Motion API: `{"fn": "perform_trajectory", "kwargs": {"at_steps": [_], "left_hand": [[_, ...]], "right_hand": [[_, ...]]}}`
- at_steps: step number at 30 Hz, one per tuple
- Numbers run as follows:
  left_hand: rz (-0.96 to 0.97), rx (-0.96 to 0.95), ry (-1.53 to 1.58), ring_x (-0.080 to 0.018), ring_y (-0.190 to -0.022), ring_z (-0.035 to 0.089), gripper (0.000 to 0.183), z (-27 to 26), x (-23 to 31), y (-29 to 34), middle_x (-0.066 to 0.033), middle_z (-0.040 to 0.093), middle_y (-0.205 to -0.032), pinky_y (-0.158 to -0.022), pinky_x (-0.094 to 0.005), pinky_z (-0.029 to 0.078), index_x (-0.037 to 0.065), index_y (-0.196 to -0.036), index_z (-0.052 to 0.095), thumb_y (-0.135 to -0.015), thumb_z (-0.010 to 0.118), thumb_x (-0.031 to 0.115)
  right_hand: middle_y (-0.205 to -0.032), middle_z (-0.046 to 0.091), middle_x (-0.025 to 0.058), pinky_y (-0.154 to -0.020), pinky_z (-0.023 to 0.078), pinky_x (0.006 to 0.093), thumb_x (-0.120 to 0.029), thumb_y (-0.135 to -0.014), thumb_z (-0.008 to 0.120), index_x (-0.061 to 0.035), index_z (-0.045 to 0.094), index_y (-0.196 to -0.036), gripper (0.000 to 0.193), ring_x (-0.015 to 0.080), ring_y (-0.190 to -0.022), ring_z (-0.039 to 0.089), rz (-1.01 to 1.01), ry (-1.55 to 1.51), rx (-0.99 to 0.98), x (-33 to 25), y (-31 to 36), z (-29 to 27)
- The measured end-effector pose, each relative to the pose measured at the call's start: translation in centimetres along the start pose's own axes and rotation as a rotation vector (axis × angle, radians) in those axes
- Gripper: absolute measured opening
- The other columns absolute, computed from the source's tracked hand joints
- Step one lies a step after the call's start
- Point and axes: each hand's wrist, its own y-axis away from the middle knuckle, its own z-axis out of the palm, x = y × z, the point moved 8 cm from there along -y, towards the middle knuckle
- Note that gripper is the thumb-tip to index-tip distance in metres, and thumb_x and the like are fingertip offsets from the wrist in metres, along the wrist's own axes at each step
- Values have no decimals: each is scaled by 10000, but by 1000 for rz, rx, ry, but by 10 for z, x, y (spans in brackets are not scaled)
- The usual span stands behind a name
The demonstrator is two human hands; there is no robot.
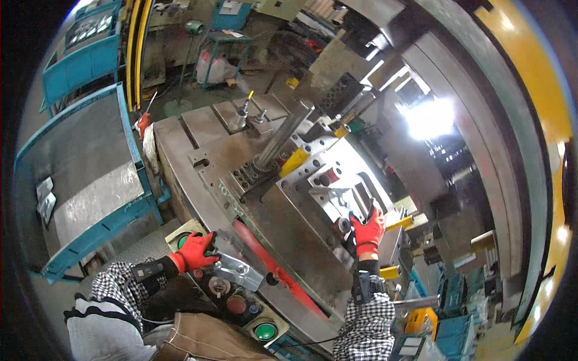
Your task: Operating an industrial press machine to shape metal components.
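Head view looks down on a heavy press bed (198, 144) with a grey steel die (313, 180) bolted on it. The right hand (367, 230), in a red glove, reaches into the die and its fingers close around a shiny bent sheet-metal part (360, 201) that sits in the die cavity, near the far right side of the tool. The left hand (195, 251), also in a red glove, is low at the front edge of the bed. It grips another pressed metal bracket (236, 268) with holes, and this bracket lies just above the control box (241, 301) with its red and green buttons. Both hands are therefore closed on a part, not spread.

A blue metal table (90, 180) stands to the left of the press, with a few flat blanks (45, 198) on its near corner.

I judge that the right hand is seating or lifting the part in the die. To do this well, the part should be held by its edge, kept level, and moved straight along the locating pins, so it does not jam. The left hand should stay well apart from the buttons while any fingers are inside the tool.
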Motion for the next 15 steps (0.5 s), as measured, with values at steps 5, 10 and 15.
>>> {"fn": "perform_trajectory", "kwargs": {"at_steps": [5,10,15], "left_hand": [[136,356,98,-405,-1074,669,911,-43,-29,-1,-235,697,-1163,-986,-487,496,-25,-1462,499,-783,822,489],[-458,39,-26,-412,-1477,395,1217,-10,-149,18,-276,409,-1589,-1235,-449,311,-53,-1565,351,-765,697,796],[-609,-147,169,-423,-1380,514,1391,56,-223,32,-301,502,-1501,-1139,-478,425,-10,-1566,374,-568,753,881]], "right_hand": [[-1222,682,160,-1003,499,389,-199,-838,813,-46,600,-1323,551,269,-1154,641,187,-842,-212,-99,159,-114],[-1399,607,215,-1066,461,467,-457,-794,850,-44,421,-1542,956,348,-1309,565,588,-677,-1547,-197,384,-111],[-1381,622,208,-1073,460,462,-443,-799,846,-45,450,-1519,914,345,-1304,575,304,-835,-1102,-252,342,38]]}}
